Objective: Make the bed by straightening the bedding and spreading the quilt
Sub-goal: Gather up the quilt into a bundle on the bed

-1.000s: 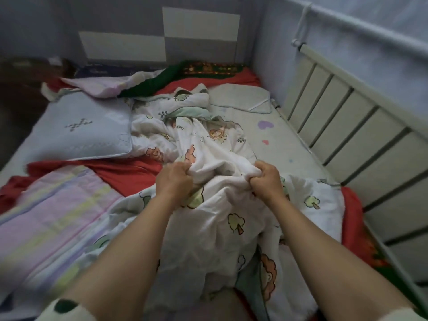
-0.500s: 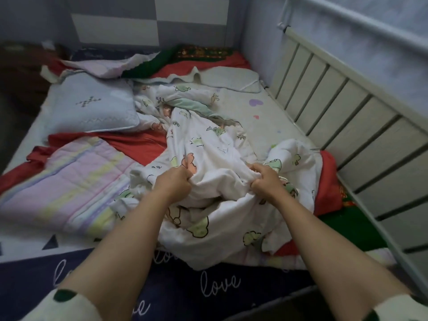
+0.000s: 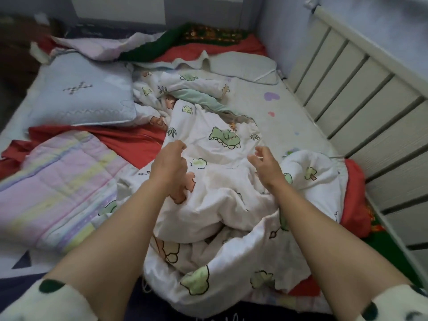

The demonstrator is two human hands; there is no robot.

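The white quilt with green dinosaur and tree prints lies bunched in a heap in the middle of the bed, reaching from the near edge up toward the pillows. My left hand hovers over its left side with fingers loosely curled, holding nothing that I can see. My right hand hovers over the heap's right side, its fingers spread and relaxed. The pale sheet with small hearts shows to the right of the quilt.
A light blue pillow lies at upper left, a flat pillow at the head. A pink striped blanket and red cloth lie left. A white slatted rail lines the right side. Dark bedding covers the near edge.
Both hands have let go of the quilt and lifted off it. The quilt was pulled toward the near edge, and the heap now sits lower in view.
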